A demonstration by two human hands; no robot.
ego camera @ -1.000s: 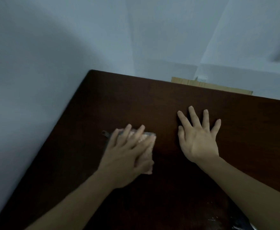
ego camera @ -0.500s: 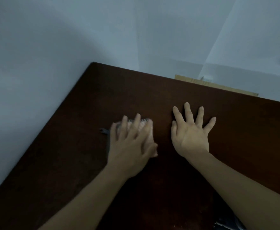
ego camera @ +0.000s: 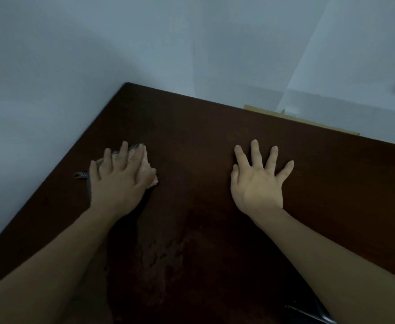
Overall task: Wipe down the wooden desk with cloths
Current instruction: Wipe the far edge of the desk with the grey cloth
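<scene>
1. our left hand (ego camera: 119,181) lies flat on the cloth (ego camera: 142,168), its fingers straight and a little apart, pressing the cloth on the desk (ego camera: 215,141). it does not clamp the cloth; it only pushes down on it.
2. half a second ago this hand and the cloth were nearer to the middle, close beside the right hand. now they are well apart from it, near the left edge of the desk. so we judge that the wipe goes to the left, toward the edge.
3. the cloth is pale, with a grey border and a small grey loop that sticks out on the left side of the hand. most of the cloth is hidden under the palm.
4. our right hand (ego camera: 259,183) rests on the bare wood with its fingers spread wide and straight. it holds nothing. compared with before, it has stayed in nearly the same manner, and we think it only supports the body.
5. in front of us, between the arms, the wood shows a dull, patchy mark (ego camera: 159,249). we cannot tell if it is moisture or dirt. if it is dirt, this part probably needs one more pass.
6. the back part and the right part of the desk look not yet reached by the cloth, so we judge the task is far from finished.
7. behind the far edge a light wooden board (ego camera: 285,116) shows against the wall (ego camera: 51,66).
</scene>
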